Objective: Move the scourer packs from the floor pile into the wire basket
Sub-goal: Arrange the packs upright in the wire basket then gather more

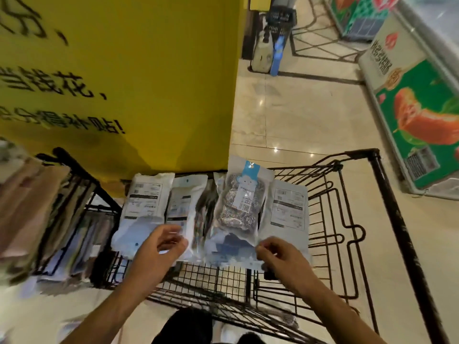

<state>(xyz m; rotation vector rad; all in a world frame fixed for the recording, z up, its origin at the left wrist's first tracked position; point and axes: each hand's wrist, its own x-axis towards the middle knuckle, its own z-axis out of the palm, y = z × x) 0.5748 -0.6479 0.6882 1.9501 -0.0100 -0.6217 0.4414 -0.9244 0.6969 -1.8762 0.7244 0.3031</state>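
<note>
Packs point(242, 202) in basket point(342, 219); yellow pillar point(149, 83) behind, freezer point(417, 115) rt.

Wire basket point(347, 234): black metal grid, open top, heavy tubular rim, standing on the floor.

Scourer packs, all within the wire basket, leaning in a row along its far side:
- front-facing pack point(239, 207): clear bag, steel-wool scourers visible, blue and white label strip, upright, overlapping its neighbours.
- back-facing pack point(142, 209): white printed panel with barcode, leftmost.
- second back-facing pack point(182, 204): beside it, partly covered.
- right-hand pack point(289, 209): white printed back, rightmost.
</note>
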